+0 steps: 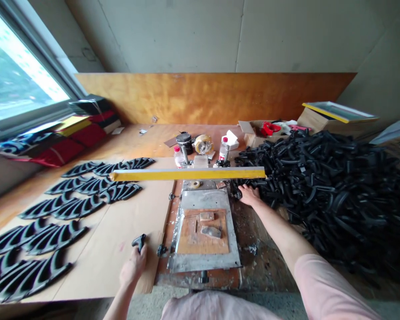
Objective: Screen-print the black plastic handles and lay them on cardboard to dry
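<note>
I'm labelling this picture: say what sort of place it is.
Probably a workshop: a heap of black parts, a metal plate on a spattered bench, and fan-shaped black pieces laid in rows.

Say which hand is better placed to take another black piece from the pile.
Probably the right hand: it is beside the black pile, while the left hand, across the metal plate, holds a black piece over the cardboard.

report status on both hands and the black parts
Left hand holding one black part. Right hand at edge of black pile, grip unclear. Possible obstruction: yellow bar ahead of both hands.
</note>
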The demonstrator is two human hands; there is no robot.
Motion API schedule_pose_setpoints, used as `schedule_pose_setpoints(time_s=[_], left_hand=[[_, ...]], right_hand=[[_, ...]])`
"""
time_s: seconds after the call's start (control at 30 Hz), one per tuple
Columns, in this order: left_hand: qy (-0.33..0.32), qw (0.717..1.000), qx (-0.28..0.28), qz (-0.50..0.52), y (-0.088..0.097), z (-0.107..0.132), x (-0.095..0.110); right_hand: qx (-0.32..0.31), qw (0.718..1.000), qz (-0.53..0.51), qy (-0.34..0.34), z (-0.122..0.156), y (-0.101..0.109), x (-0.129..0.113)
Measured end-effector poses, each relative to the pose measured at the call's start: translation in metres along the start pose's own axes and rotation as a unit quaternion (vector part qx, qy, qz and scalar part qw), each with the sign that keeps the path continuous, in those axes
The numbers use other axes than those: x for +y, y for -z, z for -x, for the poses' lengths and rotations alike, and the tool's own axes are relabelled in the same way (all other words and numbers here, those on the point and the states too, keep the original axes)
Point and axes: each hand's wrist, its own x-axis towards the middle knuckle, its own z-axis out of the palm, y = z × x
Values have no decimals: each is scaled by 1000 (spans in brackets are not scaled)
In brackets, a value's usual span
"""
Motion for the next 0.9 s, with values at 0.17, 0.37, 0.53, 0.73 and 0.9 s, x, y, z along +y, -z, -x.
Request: schedule_pose_setpoints(time_s=[0.17, 0.37, 0.53, 0.73, 0.9], left_hand=[[13, 999, -11, 29, 11, 5, 5], [35, 995, -3, 89, 17, 8, 8], [68, 993, -9, 97, 12, 5, 4], [-47, 997, -8, -66, -5, 0, -6], [-79, 993, 6, -92, -5, 1, -5]], right_hand=[[-5, 1000, 14, 15, -3, 0, 6], [-8, 1000, 17, 20, 14, -7, 11], [-23, 999, 11, 27, 53, -18, 12], [-63, 996, -47, -28, 111, -37, 22], [-36, 992, -91, -77, 135, -28, 36]])
